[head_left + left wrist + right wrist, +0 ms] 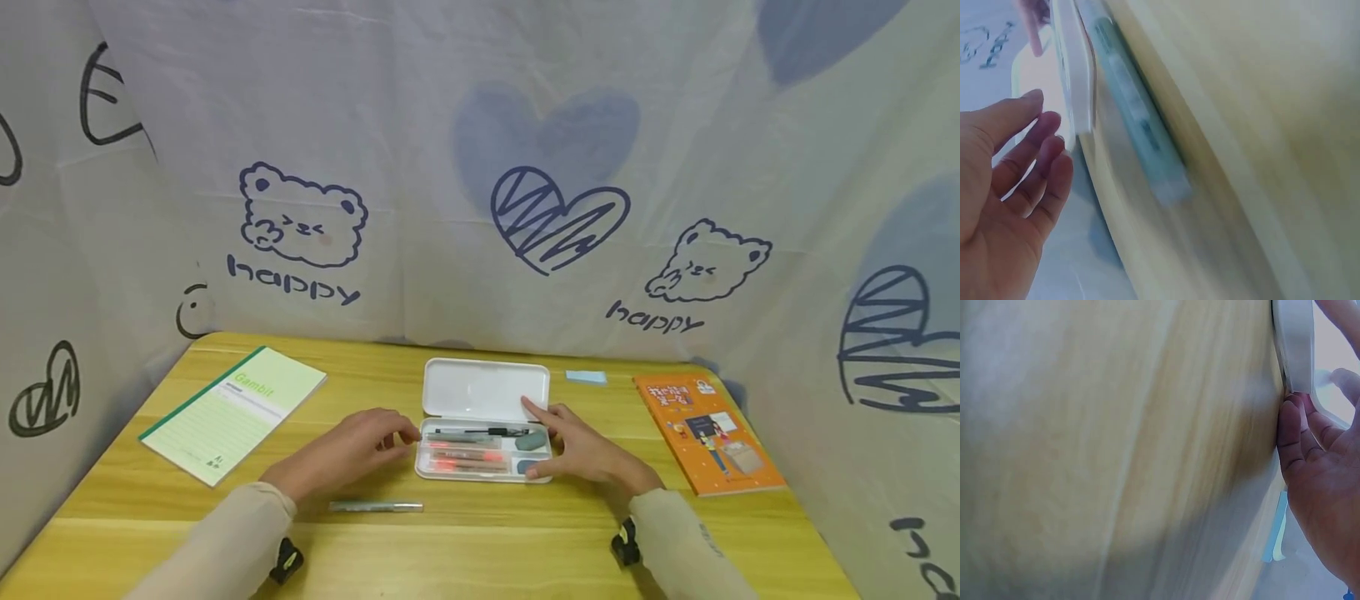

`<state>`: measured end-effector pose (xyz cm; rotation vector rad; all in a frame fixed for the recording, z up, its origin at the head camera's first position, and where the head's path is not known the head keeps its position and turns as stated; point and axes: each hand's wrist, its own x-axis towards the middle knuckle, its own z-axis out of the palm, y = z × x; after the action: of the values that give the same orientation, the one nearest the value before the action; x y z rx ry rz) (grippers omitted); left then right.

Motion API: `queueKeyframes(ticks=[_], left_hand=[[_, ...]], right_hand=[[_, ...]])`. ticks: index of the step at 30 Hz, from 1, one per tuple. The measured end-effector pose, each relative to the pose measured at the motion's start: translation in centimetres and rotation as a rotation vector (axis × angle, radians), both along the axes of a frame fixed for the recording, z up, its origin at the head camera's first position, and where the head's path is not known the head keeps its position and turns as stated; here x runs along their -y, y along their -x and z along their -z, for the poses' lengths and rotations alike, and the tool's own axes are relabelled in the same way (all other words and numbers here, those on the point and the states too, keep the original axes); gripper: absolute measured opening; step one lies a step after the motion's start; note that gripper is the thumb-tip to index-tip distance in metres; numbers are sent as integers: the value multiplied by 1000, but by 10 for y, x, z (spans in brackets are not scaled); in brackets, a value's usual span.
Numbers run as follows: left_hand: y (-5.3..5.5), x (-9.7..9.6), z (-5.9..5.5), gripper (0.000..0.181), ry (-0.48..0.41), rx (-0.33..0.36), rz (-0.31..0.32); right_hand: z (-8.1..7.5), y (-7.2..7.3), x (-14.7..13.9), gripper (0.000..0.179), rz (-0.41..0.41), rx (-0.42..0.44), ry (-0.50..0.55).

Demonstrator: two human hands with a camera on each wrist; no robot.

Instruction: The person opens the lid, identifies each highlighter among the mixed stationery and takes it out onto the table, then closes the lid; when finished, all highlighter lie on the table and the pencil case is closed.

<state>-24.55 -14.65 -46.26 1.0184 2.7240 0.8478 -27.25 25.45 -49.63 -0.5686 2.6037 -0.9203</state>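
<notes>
A white pencil case (480, 478) lies open in the middle of the worktop (487, 558), nearer the far edge than the near one, its lid (480, 387) folded back toward the far edge. In its long compartment lie a black pen (508, 432), a grey pen (459, 437) and several red-tinted pens (467, 457); the short compartments on the right hold a grey-green eraser (531, 442) and a small blue item (523, 467), partly hidden by a thumb.

The right hand (579, 446) is spread wide at the case's right end, index finger straight against the lid, thumb at the near right corner, the other fingers bent by the end wall. The left hand (366, 442) holds nothing; its fingers are loosely bent, with a narrow gap to the thumb, just beside the case's left end. Whether it touches the case cannot be told.

A grey-green pen with a clear end (377, 507) lies between the case and the worktop's near edge, roughly parallel to that edge.

A green "Gambit" notebook (240, 408) lies slanted near the far left corner, an orange book (708, 437) along the right edge. A pale blue slip (586, 377) sits near the far edge, right of the lid. Behind hangs a white cloth (427, 250) printed with bears, hearts and "happy".
</notes>
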Motion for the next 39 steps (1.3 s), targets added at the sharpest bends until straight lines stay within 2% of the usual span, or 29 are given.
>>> queueKeyframes(ticks=[8,13,17,19,24,26,29,32,39], left_hand=[[-4,-29,3,14,73,-145,63],[-11,-41,2,13,115,-219,40],[-18,-49,0,12,101,-273,18],[-20,-51,0,13,83,-262,-16],[-22,-54,2,11,32,-173,-152],[-21,-55,3,9,8,-169,-177],[-21,-57,5,5,-14,-184,-181],[-21,-59,6,5,7,-206,-173],[-19,-55,9,6,52,-309,-114]], right_hand=[[-4,-1,2,115,3,11,7],[-2,-1,1,116,-2,8,18],[-1,0,0,116,-6,3,17],[0,0,0,116,-5,2,16],[0,1,0,115,2,5,22],[1,1,0,115,3,5,21],[1,1,0,115,0,2,19],[1,1,0,115,-8,1,24],[0,0,0,115,-14,-1,36]])
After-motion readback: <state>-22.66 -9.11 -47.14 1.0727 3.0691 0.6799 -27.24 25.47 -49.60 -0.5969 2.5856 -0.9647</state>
